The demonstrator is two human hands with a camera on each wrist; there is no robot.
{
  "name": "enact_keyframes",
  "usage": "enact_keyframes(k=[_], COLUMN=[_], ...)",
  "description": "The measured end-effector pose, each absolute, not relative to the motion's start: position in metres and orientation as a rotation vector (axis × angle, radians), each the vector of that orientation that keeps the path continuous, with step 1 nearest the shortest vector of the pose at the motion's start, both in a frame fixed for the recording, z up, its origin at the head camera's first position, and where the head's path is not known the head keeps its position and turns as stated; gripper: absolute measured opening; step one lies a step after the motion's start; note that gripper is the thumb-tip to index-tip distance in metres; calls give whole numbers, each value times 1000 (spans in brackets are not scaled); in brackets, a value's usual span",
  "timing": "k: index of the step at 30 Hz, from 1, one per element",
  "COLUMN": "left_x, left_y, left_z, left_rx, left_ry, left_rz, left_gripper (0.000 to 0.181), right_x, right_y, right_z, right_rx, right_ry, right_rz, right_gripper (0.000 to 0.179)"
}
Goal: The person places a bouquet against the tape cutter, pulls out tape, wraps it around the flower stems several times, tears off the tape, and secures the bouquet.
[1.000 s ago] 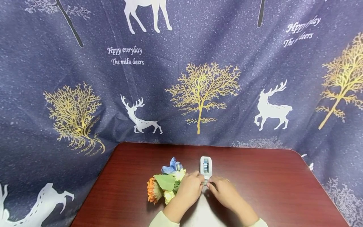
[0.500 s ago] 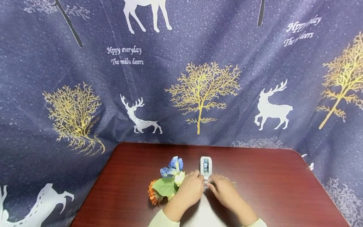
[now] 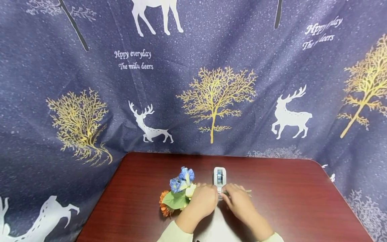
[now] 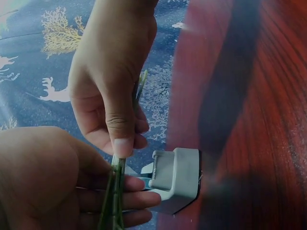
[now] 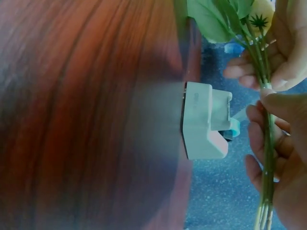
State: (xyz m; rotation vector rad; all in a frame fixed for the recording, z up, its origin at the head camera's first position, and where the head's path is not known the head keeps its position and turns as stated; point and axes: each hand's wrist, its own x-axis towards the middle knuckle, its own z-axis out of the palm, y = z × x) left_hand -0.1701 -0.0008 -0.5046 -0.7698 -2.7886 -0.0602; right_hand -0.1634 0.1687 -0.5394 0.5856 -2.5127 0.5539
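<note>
A bunch of artificial flowers [image 3: 175,198], with blue, orange and pale blooms and a green leaf, lies left of my left hand [image 3: 203,200] in the head view. My left hand holds the stems [image 4: 114,201] just below the blooms, fingers behind them. Farther down, my right hand [image 3: 239,201] pinches the same stems, its thumb pressed on them in the right wrist view. Between the hands, clear tape [image 5: 265,87] shows around the stems. A clear strip runs from there toward the white tape dispenser [image 3: 219,177], which stands just beyond my fingertips.
The dark red wooden table [image 3: 290,191] extends around both hands. Behind it hangs a blue cloth [image 3: 193,43] printed with deer and trees. Bright glare lies on the table between the forearms.
The flower bunch has turned about its stems: the blue blooms have spread upward and the orange bloom is more covered by the leaf. The stem ends show more beyond my right hand.
</note>
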Motion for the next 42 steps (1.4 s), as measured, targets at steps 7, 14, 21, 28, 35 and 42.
enact_keyframes(k=[7,14,21,28,35,42], left_x=[-171,-169,-169,-171,-173,-173], left_y=[2,2,-1,-3,-1,1], left_z=[-506,-502,-501,-505,-509,-515], left_rx=[-732,-750,-798,-841,-804,-741], left_ry=[-2794,-2762,-2742,-2738,-2724,-2722], left_rz=[-80,-76,-105,-172,-141,-188], left_gripper=[21,17,11,11,8,11], right_x=[-162,-161,-159,-160,-161,-164], right_y=[168,167,165,165,166,165], right_z=[-537,-534,-531,-527,-525,-528], right_rx=[587,519,458,431,422,406], right_ry=[-2486,-2552,-2641,-2723,-2807,-2794], right_rz=[542,591,645,686,674,633], right_gripper=[18,19,18,8,7,10])
